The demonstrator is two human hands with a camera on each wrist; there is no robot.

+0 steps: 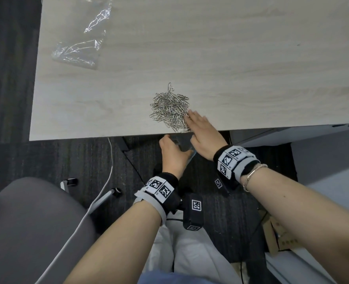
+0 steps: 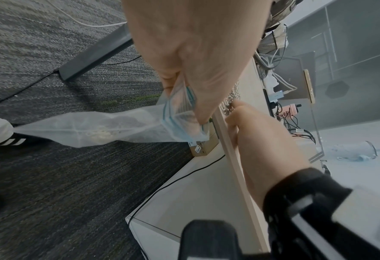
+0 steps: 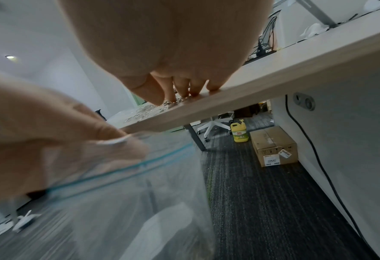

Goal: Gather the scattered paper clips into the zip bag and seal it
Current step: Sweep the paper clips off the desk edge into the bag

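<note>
A pile of silver paper clips [image 1: 169,108] lies on the pale wooden table [image 1: 251,68], close to its front edge. My right hand [image 1: 198,125] rests flat on the table with straight fingers against the pile's right side; in the right wrist view its fingertips [image 3: 193,91] touch the clips [image 3: 148,109]. Just below the table edge my left hand [image 1: 172,149] pinches the mouth of a clear zip bag [image 1: 184,143]. The bag [image 2: 84,128] hangs down from its blue zip strip [image 2: 173,107], mouth held at the edge under the pile. In the right wrist view the bag [image 3: 140,193] is blurred.
Crumpled clear plastic [image 1: 81,44] lies at the table's far left. A grey chair [image 1: 26,222] stands to my left. Under the table are dark carpet, cables, a cardboard box [image 3: 273,146] and a yellow bottle [image 3: 240,132].
</note>
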